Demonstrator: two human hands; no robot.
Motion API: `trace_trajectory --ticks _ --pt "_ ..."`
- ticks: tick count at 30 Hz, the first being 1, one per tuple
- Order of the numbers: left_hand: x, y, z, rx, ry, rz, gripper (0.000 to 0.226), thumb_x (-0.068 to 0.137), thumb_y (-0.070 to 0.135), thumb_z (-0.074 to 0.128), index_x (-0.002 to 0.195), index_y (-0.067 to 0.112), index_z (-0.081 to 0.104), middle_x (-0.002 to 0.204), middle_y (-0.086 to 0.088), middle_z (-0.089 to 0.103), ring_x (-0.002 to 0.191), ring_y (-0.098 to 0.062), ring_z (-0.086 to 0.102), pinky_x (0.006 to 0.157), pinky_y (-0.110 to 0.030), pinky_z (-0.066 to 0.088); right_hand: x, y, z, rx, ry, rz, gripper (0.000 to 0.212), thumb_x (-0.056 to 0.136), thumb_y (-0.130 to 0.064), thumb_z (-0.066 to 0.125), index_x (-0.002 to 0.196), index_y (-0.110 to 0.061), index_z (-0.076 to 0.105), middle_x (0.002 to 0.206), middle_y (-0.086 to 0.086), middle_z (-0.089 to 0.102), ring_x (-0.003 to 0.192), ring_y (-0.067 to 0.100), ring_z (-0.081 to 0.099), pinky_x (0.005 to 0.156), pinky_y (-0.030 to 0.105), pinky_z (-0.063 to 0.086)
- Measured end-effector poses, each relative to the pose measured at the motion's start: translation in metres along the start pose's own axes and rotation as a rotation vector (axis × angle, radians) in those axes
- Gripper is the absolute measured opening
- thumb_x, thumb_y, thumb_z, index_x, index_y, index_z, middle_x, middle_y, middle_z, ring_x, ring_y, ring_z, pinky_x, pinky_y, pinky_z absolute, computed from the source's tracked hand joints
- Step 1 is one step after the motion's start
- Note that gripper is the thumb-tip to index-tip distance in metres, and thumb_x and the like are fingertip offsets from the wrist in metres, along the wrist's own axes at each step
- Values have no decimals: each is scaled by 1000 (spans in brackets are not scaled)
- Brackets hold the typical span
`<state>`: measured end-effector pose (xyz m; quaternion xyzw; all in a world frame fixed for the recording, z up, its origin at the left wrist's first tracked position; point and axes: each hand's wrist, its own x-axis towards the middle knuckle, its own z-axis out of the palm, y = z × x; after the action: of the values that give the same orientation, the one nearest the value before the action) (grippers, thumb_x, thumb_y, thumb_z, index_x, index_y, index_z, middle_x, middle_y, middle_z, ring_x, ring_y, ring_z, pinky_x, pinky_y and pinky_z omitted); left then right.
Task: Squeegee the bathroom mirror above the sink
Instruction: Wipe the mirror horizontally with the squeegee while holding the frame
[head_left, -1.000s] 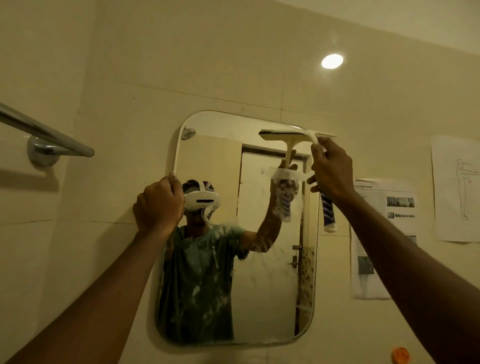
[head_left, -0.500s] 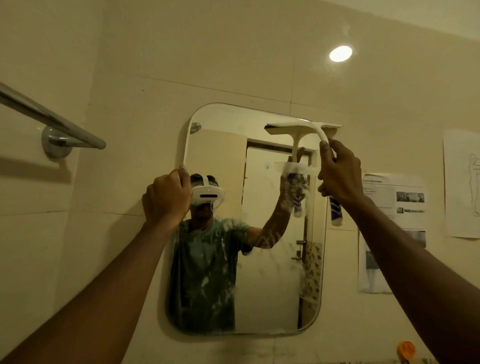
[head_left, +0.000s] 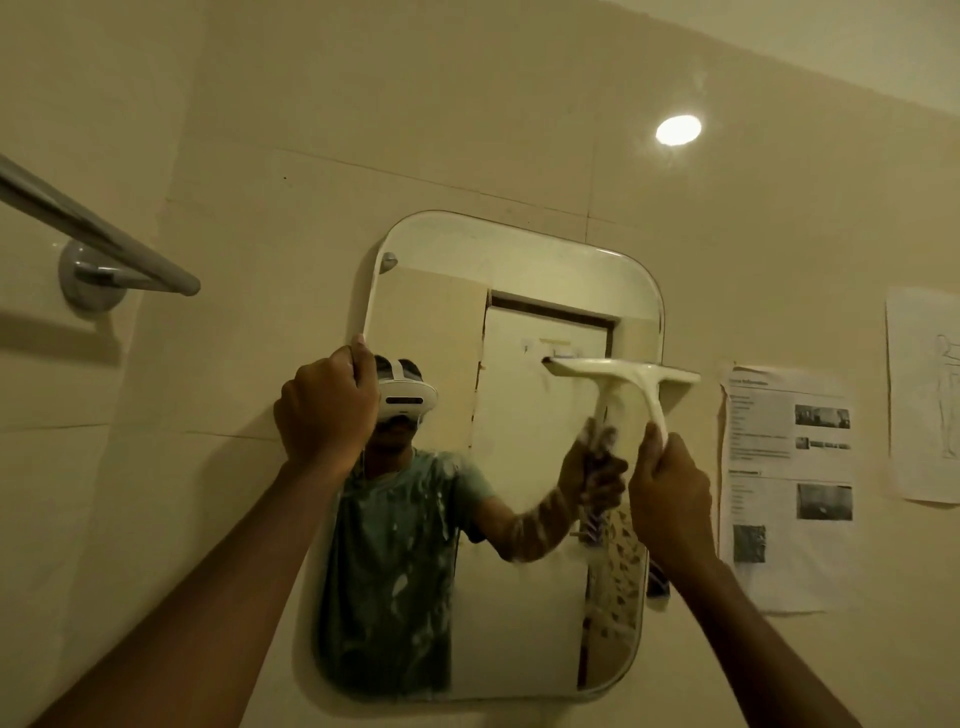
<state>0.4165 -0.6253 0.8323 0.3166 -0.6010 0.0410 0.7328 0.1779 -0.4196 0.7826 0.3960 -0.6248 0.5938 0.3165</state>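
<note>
1. I am watching the left hand (head_left: 327, 410) reaching up on an outstretched arm, its fingers curling round the mirror's (head_left: 511, 254) left edge and gripping it.
2. The right hand (head_left: 670, 499) is reaching up on the mirror's right side, grasping the squeegee (head_left: 623, 376) by its handle. The blade is lying level on the upper glass, with its right end overhanging the mirror's edge.
3. Foamy streaks are showing on the lower glass.
4. A second ago the blade was at the mirror's top edge; now it is sitting lower. The left hand is keeping its grip in the same place.
5. A towel bar (head_left: 104, 234) is jutting out at the left.
</note>
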Motion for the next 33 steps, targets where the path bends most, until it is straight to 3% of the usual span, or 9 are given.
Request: trace_trajectory --ticks 5,8,10,16,19,21,23,29,33 --pt "0 1 -3 -11 4 5 59 102 40 32 66 5 63 58 -16 62 53 -35 60 52 -31 41 39 -32 -27 69 14 -70 36 102 -43 38 85 -18 56 66 7 58 48 16 56 42 30 52" --pt "1 -2 -1 -16 10 23 60 102 42 31 65 6 62 56 -14 61 50 -34 59 51 -28 40 84 -60 -36 227 25 -17 39 100 -48 43 94 -14 59 64 7 56 46 14 55 42 28 52" --pt "1 -3 0 -17 13 33 61 102 43 30 63 7 61 55 -12 60 48 -32 58 50 -26 36 99 -65 -33 293 -16 32 40 100 -50 42 86 -16 57 62 6 52 44 13 50 41 27 47" --pt "0 -5 3 -21 15 26 61 103 42 29 65 7 62 54 -10 58 47 -25 52 51 -24 33 92 -49 -8 188 9 22 46 100 -53 32 78 -20 53 63 5 50 53 20 48 56 37 47" --pt "-1 -5 2 -23 -7 24 61 103 41 29 67 5 63 55 -11 59 49 -30 56 50 -27 40 60 -21 2 135 47 59 51 98 -56 31 75 -16 53 62 3 54 47 12 53 47 29 49" --pt "-2 -3 0 -20 -24 18 61 103 41 29 70 4 64 58 -14 61 52 -33 59 52 -32 46 20 2 8 154 81 74 48 98 -53 33 72 -18 53 58 -2 54 40 1 53 38 12 40" --pt "-2 -1 -2 -3 -30 18 61 104 40 29 72 3 65 61 -16 63 56 -35 60 52 -31 43 -13 17 8 138 81 100 49 96 -56 33 70 -19 53 56 -3 53 39 -3 53 35 8 37" --pt "-3 -1 -1 22 7 47 61 104 38 30 70 1 64 60 -18 62 54 -36 60 52 -30 33 29 -19 -18 181 -45 82 68 97 -63 26 85 -3 56 66 13 54 48 26 51 47 38 49" --pt "-3 -6 1 22 22 81 60 104 38 31 65 3 61 55 -17 59 48 -34 57 49 -27 34 86 -62 -23 196 -48 -4 47 102 -49 28 85 -12 52 65 8 52 40 11 52 39 26 48"
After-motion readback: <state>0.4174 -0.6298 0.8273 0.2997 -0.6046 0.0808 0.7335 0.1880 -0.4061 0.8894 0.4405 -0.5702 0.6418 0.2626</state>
